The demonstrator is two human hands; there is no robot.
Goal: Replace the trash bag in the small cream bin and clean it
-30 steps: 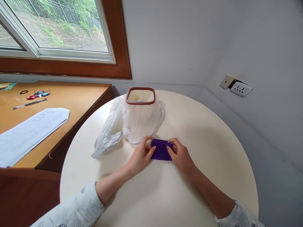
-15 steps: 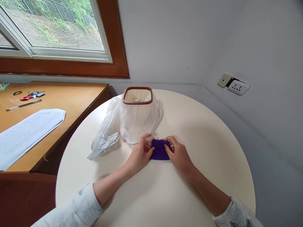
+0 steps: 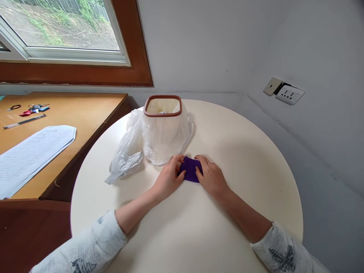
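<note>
Left hand (image 3: 170,175) and right hand (image 3: 211,176) drawn slightly closer | both clamped on purple cloth (image 3: 190,171) between them, long axis left-right | near-right of bag-lined bin (image 3: 165,131)

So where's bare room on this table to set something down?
The round table is bare right of the right hand, out to the edge, and between the forearms. Crowded: back left, with wastebasket and plastic bag, and where right hand and left hand hold the purple cloth.

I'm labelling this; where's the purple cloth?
Head view, just right of centre: the purple cloth is between left hand and right hand, nearer than the bin.
</note>
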